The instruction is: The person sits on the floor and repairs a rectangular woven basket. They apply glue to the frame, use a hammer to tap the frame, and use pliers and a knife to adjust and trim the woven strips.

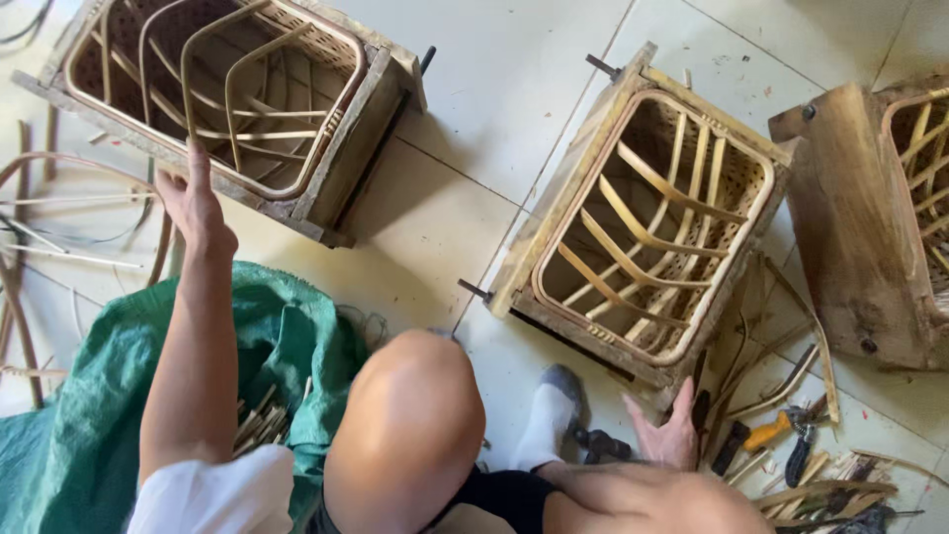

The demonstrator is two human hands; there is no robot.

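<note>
My left hand (196,203) reaches up to the near rim of a wooden frame holding a woven cane basket (222,94) at the upper left; its fingers touch the frame's edge. My right hand (667,430) rests open on the floor at the bottom right, just below a second wooden frame with a cane basket (643,222). My bare knee (405,425) and a foot in a white sock (549,420) lie between the two hands.
A third wooden frame (860,227) stands at the right edge. A green sack (79,435) with cane offcuts lies at the lower left. Loose cane strips (40,227) lie at the left. Pliers and an orange-handled tool (776,430) sit among scraps at the bottom right.
</note>
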